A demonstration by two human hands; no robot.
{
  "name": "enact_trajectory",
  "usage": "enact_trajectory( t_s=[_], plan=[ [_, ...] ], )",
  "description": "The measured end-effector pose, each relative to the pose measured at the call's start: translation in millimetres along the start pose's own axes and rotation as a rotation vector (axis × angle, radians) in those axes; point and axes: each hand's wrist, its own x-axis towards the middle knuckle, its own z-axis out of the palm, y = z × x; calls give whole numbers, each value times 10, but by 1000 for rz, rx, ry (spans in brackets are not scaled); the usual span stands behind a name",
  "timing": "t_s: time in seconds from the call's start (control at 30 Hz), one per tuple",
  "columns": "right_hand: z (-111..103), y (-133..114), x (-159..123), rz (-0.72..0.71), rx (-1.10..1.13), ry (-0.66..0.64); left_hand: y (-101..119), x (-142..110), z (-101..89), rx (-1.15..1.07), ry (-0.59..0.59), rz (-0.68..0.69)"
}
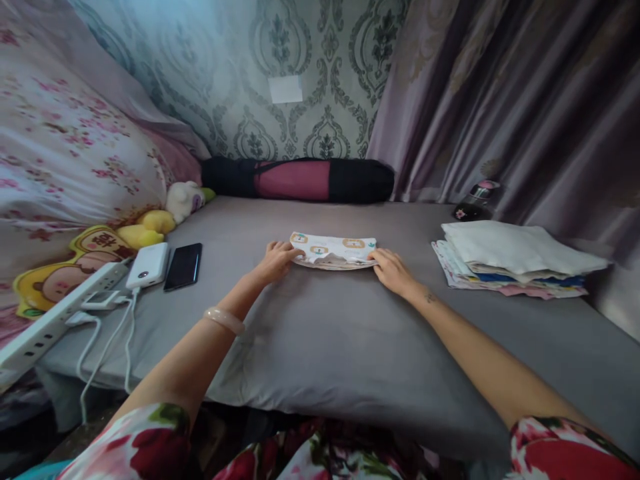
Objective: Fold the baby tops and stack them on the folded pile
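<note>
A folded white cloth with orange and teal printed figures lies across the middle of the grey-covered surface. Its near edge shows several layers and bulges a little in the centre. My left hand pinches the cloth's left end, thumb along the near corner. At the right end, my right hand grips the other near corner between thumb and fingers. The undersides of both grips are hidden. A pale bangle circles my left wrist.
Folded cloths are stacked at right, near a dark bottle. On the left are a phone, a white power bank, a power strip with cables, and plush toys. A long black-and-maroon bag lies along the wall.
</note>
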Motion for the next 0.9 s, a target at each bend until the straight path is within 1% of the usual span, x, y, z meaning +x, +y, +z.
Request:
enact_trajectory(
  t_s=[0.1, 0.2, 0.27, 0.33, 0.4, 0.47, 0.53, 0.63, 0.7, 0.77, 0.9],
  plan=[
    [53, 12, -79, -23, 20, -50, 5, -76, 55, 2, -33, -7],
    [32, 11, -89, -21, 34, -129, -8, -99, 63, -29, -42, -37],
    [-8, -15, -36, 21, 41, -175, 7, -53, 45, -71, -38, -83],
    [-41, -76, 71, 90, 49, -198, 65, 50, 25, -100, -25, -144],
    [-41, -173, 221, 154, 49, -167, 168, 198, 23, -110, 9, -205],
    [1, -292, 389, 172, 44, -83, 298, 362, 45, -116, 56, -241],
    [76, -411, 543, 147, 35, -25, 426, 507, 89, -118, 74, -220],
    [217, -534, 692, 138, 6, -35, 565, 632, 180, -99, 37, -119],
    [309, -562, 722, 147, -12, -77, 611, 642, 254, -74, -14, -68],
    [391, -556, 711, 145, -31, -123, 630, 613, 328, -41, -55, -47],
    [489, -523, 664, 142, -69, -155, 635, 549, 424, 15, -56, -42]
  ],
)
